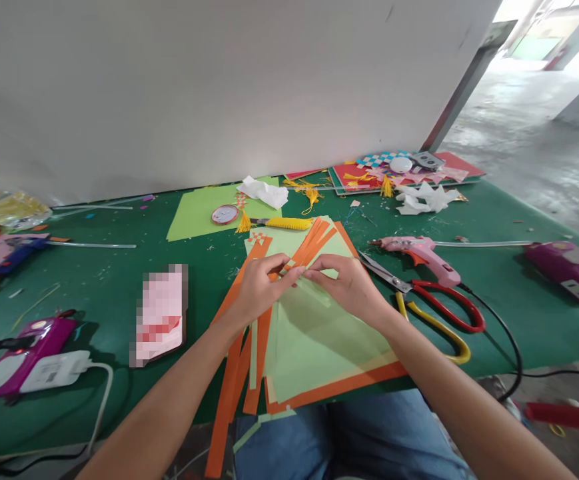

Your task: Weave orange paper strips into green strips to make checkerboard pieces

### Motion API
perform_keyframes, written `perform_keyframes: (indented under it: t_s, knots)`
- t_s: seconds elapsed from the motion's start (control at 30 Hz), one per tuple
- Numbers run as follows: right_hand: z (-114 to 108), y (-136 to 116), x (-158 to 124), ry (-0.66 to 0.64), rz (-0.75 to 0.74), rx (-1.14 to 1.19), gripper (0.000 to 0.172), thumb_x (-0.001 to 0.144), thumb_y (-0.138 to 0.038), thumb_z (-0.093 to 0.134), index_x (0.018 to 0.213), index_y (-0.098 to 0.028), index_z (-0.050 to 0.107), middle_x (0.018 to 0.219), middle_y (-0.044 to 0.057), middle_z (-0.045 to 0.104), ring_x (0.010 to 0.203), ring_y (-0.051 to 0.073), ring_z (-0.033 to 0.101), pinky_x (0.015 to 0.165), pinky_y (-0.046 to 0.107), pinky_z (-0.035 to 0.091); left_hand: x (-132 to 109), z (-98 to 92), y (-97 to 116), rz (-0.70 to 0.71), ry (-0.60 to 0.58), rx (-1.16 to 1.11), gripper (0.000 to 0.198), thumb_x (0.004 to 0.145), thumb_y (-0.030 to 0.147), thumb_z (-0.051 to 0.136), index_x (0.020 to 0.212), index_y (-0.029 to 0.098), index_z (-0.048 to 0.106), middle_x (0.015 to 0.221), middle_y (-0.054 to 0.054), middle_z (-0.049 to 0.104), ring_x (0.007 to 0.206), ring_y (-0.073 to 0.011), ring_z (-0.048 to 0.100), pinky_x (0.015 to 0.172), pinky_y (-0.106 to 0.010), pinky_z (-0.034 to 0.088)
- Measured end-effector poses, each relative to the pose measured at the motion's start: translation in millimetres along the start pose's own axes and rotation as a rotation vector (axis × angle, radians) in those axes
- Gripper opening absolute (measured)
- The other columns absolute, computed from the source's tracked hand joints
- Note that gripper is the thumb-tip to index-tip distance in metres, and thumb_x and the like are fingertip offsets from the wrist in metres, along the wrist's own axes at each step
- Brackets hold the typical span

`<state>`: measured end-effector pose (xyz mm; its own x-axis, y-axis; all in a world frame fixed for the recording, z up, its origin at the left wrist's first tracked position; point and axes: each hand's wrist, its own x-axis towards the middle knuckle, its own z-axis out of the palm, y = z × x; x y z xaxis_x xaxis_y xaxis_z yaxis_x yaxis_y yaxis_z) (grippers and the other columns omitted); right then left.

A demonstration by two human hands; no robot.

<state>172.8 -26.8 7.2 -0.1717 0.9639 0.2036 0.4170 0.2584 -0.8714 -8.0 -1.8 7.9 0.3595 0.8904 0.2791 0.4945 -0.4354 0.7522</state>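
My left hand (264, 283) and my right hand (342, 283) meet over a stack of pale green paper (329, 347), both with fingers pinched. Between them are narrow woven paper strips; orange strips (314, 243) fan out beyond the fingertips and pale green ones (314, 291) show below. The crossing point is partly hidden by my fingers. Longer loose orange strips (234, 373) lie left of the stack and hang over the table edge. An orange sheet (349, 388) shows beneath the green paper.
Scissors (409, 287) and a pink glue gun (422, 253) lie on the right. A yellow cutter (289, 223) and a round tin (225, 214) are beyond the paper. A phone (162, 313) and purple power strip (24, 353) sit left. A wall closes the back.
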Motion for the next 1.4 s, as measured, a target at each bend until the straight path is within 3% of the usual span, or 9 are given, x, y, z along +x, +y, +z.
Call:
perform_keyframes:
  t_s: [0.17, 0.27, 0.5, 0.67, 0.8, 0.97, 1.17, 1.27, 1.4]
  knots:
    - [-1.4, -2.3, 0.6, 0.009, 0.002, 0.01, 0.021, 0.084, -0.028, 0.06, 0.066, -0.018, 0.063, 0.067, -0.001, 0.064, 0.063, 0.012, 0.054, 0.062, 0.024, 0.038, 0.1, -0.3, -2.8, -0.073, -0.057, -0.17, 0.034, 0.087, 0.043, 0.058, 0.065, 0.018, 0.053, 0.057, 0.004, 0.044, 0.058, -0.0136, 0.06, 0.052, -0.022, 0.036]
    - [-3.1, -5.2, 0.8, 0.007, 0.035, 0.032, 0.022, 0.084, -0.03, 0.06, 0.065, -0.018, 0.062, 0.066, -0.001, 0.063, 0.062, 0.013, 0.052, 0.06, 0.024, 0.037, -0.1, -1.0, -3.7, -0.08, -0.058, -0.201, 0.028, 0.087, 0.04, 0.059, 0.07, 0.018, 0.06, 0.059, 0.003, 0.055, 0.062, -0.0155, 0.067, 0.056, -0.022, 0.04]
    - [-2.2, 0.1, 1.2, -0.089, 0.086, 0.011, 0.024, 0.081, -0.035, 0.062, 0.065, -0.017, 0.062, 0.064, -0.003, 0.054, 0.06, 0.011, 0.041, 0.055, 0.025, 0.031, 0.1, -1.4, -2.6, -0.049, -0.025, -0.144, 0.028, 0.087, 0.038, 0.06, 0.069, 0.018, 0.064, 0.059, 0.001, 0.064, 0.06, -0.0148, 0.066, 0.058, -0.023, 0.042]
    - [-3.1, 1.8, 1.6, -0.062, 0.098, 0.014, 0.031, 0.082, -0.04, 0.06, 0.061, -0.017, 0.057, 0.059, -0.003, 0.045, 0.058, 0.01, 0.034, 0.052, 0.025, 0.027, 0.4, -1.1, -2.8, -0.086, -0.039, -0.247, 0.029, 0.089, 0.041, 0.058, 0.076, 0.018, 0.068, 0.064, -0.001, 0.069, 0.062, -0.0155, 0.067, 0.061, -0.024, 0.048]
    - [-3.7, 0.8, 1.4, -0.065, 0.106, 0.03, 0.033, 0.081, -0.042, 0.061, 0.061, -0.016, 0.056, 0.059, -0.003, 0.043, 0.058, 0.01, 0.033, 0.051, 0.025, 0.027, 0.6, -2.8, -3.4, -0.061, -0.038, -0.202, 0.029, 0.09, 0.039, 0.057, 0.073, 0.018, 0.067, 0.064, 0.0, 0.07, 0.061, -0.0142, 0.066, 0.062, -0.023, 0.047]
    - [-2.1, 4.0, 1.8, -0.064, 0.145, 0.088, 0.032, 0.08, -0.043, 0.062, 0.064, -0.016, 0.061, 0.06, -0.001, 0.053, 0.057, 0.01, 0.042, 0.05, 0.024, 0.031, 0.0, -5.1, 0.4, 0.022, -0.068, -0.086, 0.034, 0.092, 0.038, 0.053, 0.065, 0.018, 0.063, 0.061, 0.001, 0.068, 0.059, -0.0126, 0.062, 0.063, -0.022, 0.044]
    - [-3.3, 7.9, 1.4, -0.07, 0.238, 0.39, 0.03, 0.073, -0.046, 0.07, 0.076, -0.016, 0.072, 0.075, 0.004, 0.069, 0.07, 0.018, 0.06, 0.061, 0.028, 0.044, -1.5, -4.7, 3.9, 0.073, -0.143, -0.034, 0.036, 0.092, 0.038, 0.051, 0.064, 0.018, 0.063, 0.061, 0.0, 0.068, 0.057, -0.0121, 0.058, 0.06, -0.022, 0.043]
    - [-3.3, 7.2, 0.7, -0.065, 0.225, 0.438, 0.029, 0.071, -0.046, 0.071, 0.075, -0.017, 0.071, 0.075, 0.003, 0.069, 0.072, 0.019, 0.061, 0.062, 0.029, 0.045, -1.4, -4.2, 3.6, 0.071, -0.166, -0.05, 0.035, 0.092, 0.037, 0.052, 0.064, 0.019, 0.063, 0.062, 0.0, 0.069, 0.058, -0.0122, 0.059, 0.061, -0.022, 0.044]
    - [-1.6, 6.9, 0.8, 0.013, 0.242, 0.357, 0.035, 0.074, -0.051, 0.067, 0.067, -0.016, 0.067, 0.063, 0.001, 0.063, 0.062, 0.016, 0.056, 0.053, 0.027, 0.04, -1.3, -4.1, 4.2, 0.058, -0.175, -0.078, 0.034, 0.092, 0.036, 0.053, 0.064, 0.019, 0.063, 0.062, 0.001, 0.068, 0.058, -0.0122, 0.059, 0.061, -0.022, 0.044]
